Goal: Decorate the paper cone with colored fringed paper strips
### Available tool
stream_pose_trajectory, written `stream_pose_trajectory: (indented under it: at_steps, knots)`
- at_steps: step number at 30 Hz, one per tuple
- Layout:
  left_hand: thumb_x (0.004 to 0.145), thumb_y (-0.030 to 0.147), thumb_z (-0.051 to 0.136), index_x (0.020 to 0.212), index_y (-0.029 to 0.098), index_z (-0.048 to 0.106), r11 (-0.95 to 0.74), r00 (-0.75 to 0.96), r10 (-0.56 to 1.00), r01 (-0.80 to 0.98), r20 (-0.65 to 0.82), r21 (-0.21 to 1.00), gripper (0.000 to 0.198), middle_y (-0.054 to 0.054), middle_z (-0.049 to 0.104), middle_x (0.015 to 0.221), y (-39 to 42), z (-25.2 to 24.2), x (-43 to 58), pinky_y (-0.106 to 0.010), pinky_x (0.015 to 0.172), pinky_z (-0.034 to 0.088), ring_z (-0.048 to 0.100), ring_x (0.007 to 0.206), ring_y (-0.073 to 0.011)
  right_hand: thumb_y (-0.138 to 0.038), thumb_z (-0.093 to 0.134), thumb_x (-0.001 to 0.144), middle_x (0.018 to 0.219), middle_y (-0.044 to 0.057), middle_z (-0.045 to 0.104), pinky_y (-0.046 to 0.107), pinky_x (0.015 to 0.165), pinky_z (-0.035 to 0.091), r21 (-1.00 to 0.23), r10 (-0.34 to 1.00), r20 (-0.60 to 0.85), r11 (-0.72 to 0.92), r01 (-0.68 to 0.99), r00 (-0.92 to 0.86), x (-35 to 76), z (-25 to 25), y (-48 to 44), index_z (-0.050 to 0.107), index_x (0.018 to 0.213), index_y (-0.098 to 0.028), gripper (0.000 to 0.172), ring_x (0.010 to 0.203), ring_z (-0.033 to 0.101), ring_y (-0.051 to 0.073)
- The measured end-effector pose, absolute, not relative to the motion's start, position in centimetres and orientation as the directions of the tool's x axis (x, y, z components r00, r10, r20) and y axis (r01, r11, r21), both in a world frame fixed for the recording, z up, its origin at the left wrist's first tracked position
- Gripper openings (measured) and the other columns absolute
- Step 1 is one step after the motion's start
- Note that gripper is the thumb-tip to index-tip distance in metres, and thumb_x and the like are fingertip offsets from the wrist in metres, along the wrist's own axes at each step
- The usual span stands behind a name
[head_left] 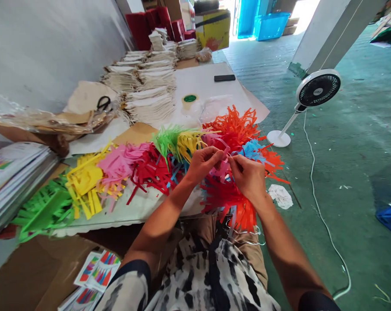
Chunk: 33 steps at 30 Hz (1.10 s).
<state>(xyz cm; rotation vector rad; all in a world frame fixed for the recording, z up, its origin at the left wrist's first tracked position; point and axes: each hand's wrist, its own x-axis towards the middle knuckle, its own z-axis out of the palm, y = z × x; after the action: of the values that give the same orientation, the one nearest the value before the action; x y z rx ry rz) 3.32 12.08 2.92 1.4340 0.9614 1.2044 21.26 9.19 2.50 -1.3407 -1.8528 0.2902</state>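
My left hand [206, 162] is closed in a pinch on the twisted top of a pink paper tassel [219, 170]. Close beside it, my right hand [248, 175] pinches at the same spot, its fingertips almost meeting the left ones; a thin pale strand shows between them. Around both hands lie fringed paper tassels: orange-red [236, 125], light blue [252, 150], yellow [187, 144] and light green [168, 140]. Red fringe [228, 196] hangs over the table edge towards my lap, with white string [258, 233] below it.
Leftward on the table [124, 216] lie more tassels: dark red [153, 170], pink [121, 162], yellow [85, 172], green [46, 209]. Behind are tape [189, 99], a black phone-like slab [224, 78], scissors [103, 103] and white bundles [150, 101]. A fan [318, 88] stands right.
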Motion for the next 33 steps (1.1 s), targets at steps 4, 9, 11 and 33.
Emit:
stream_pose_trajectory:
  at_steps: [4, 9, 11, 33]
  knots:
    - [0.086, 0.057, 0.08, 0.086, 0.015, 0.072, -0.229, 0.191, 0.956, 0.017, 0.222, 0.973, 0.043, 0.001, 0.067, 0.064, 12.0, 3.1, 3.4, -0.02, 0.055, 0.047, 0.061, 0.056, -0.0092, -0.047, 0.05, 0.108, 0.062, 0.001, 0.063, 0.029, 0.058, 0.029, -0.596, 0.873, 0.467, 0.43, 0.679, -0.143, 21.4, 2.4, 9.2, 0.071, 0.082, -0.021, 0.042, 0.053, 0.052, 0.014]
    - [0.081, 0.056, 0.085, 0.09, 0.016, 0.068, -0.227, 0.232, 0.947, -0.002, 0.221, 0.974, 0.044, 0.002, 0.067, 0.069, 11.9, 3.4, 3.4, -0.019, 0.051, 0.047, 0.059, 0.053, -0.0075, -0.039, 0.053, 0.107, 0.069, 0.002, 0.067, 0.028, 0.06, 0.031, -0.596, 0.866, 0.462, 0.464, 0.655, -0.194, 21.8, 2.4, 9.2, 0.068, 0.083, -0.021, 0.034, 0.06, 0.059, 0.015]
    - [0.083, 0.056, 0.084, 0.093, 0.016, 0.067, -0.227, 0.256, 0.941, 0.002, 0.219, 0.974, 0.044, 0.003, 0.066, 0.068, 11.9, 3.4, 3.3, -0.019, 0.049, 0.045, 0.059, 0.051, -0.0074, -0.038, 0.052, 0.108, 0.073, 0.003, 0.07, 0.028, 0.062, 0.033, -0.598, 0.864, 0.457, 0.475, 0.645, -0.212, 22.0, 2.4, 9.2, 0.069, 0.085, -0.021, 0.033, 0.064, 0.062, 0.015]
    - [0.107, 0.051, 0.053, 0.119, 0.023, 0.055, -0.484, 0.322, 0.873, 0.47, 0.367, 0.738, 0.03, 0.003, 0.071, 0.072, 9.9, 2.5, 4.6, -0.022, 0.058, 0.035, 0.058, 0.053, -0.0108, -0.052, 0.08, 0.088, 0.081, 0.001, 0.071, 0.026, 0.056, 0.039, -0.968, 0.967, 0.25, 0.25, -0.008, -0.052, 22.4, 2.7, 9.6, 0.078, 0.088, -0.023, 0.029, 0.066, 0.057, 0.014]
